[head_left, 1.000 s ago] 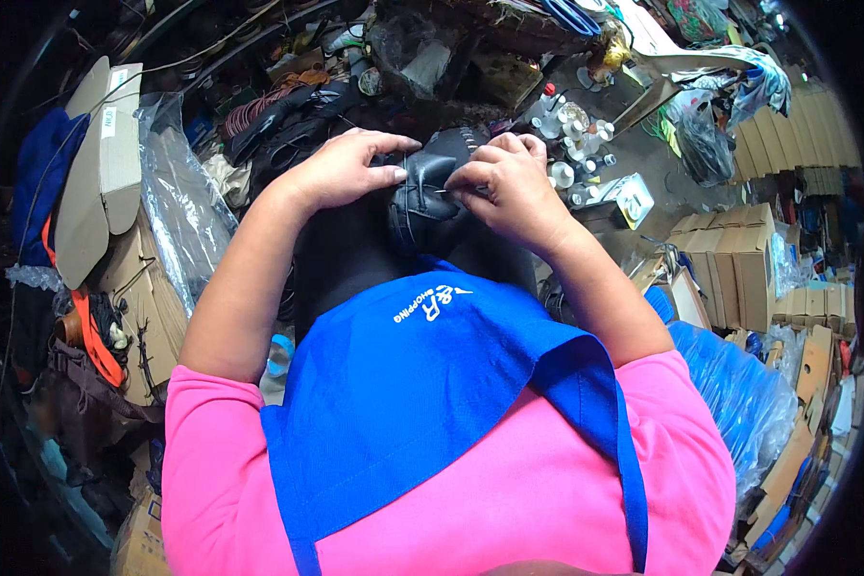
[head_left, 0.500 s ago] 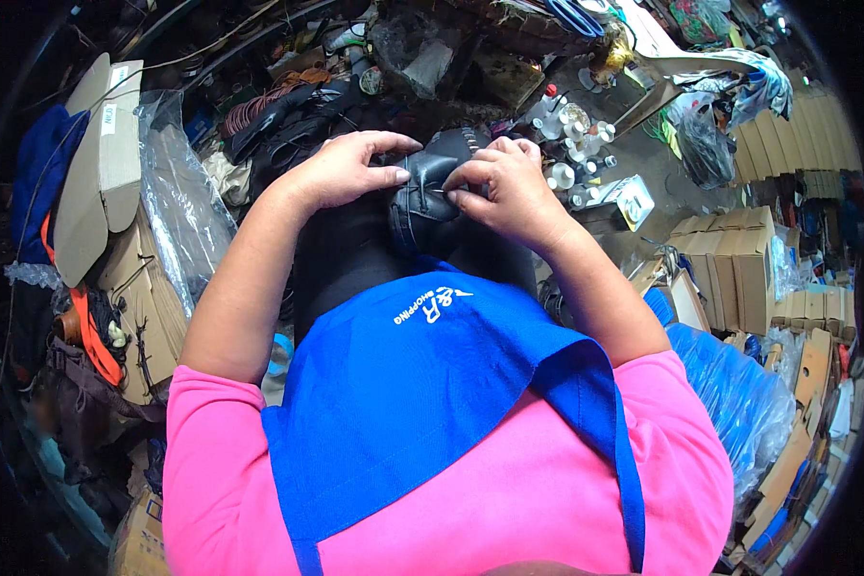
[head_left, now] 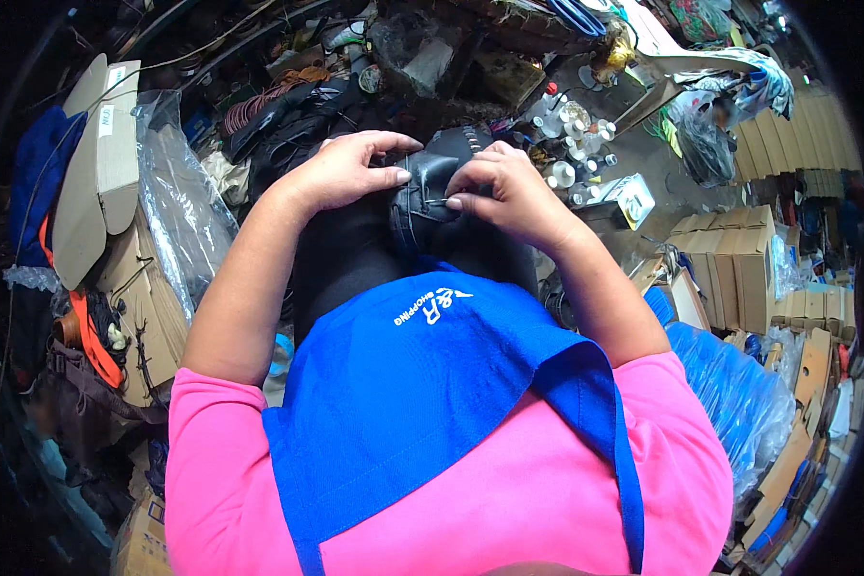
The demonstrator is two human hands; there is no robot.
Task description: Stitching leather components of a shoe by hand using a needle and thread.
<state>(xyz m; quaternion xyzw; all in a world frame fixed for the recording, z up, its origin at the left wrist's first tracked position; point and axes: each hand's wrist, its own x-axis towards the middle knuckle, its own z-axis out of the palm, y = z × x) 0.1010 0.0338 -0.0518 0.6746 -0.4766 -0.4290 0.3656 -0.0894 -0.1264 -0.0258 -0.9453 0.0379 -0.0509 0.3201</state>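
Observation:
A black leather shoe (head_left: 434, 174) rests on my lap, over dark trousers and just beyond the blue apron (head_left: 432, 384). My left hand (head_left: 355, 171) grips its left side, thumb nearer me and fingers on the far edge. Over the shoe's right side, my right hand (head_left: 504, 187) pinches with thumb and forefinger. A thin pale line, a needle or thread, shows at those fingertips against the black leather; its exact kind is too small to tell. Coarse pale stitches (head_left: 472, 140) run along a dark piece beyond the shoe. My right fingers hide part of the leather.
Small bottles (head_left: 571, 125) and a white tin (head_left: 632, 200) stand on the floor at far right. Cardboard (head_left: 725, 264) and blue plastic-wrapped goods (head_left: 725, 384) fill the right. To the left are cardboard sheets (head_left: 96, 182) and clear plastic (head_left: 178, 192). Tangled dark clutter lies ahead.
My right hand's pinch has moved slightly toward me on the shoe, and the thin pale line with it. My left hand keeps its place.

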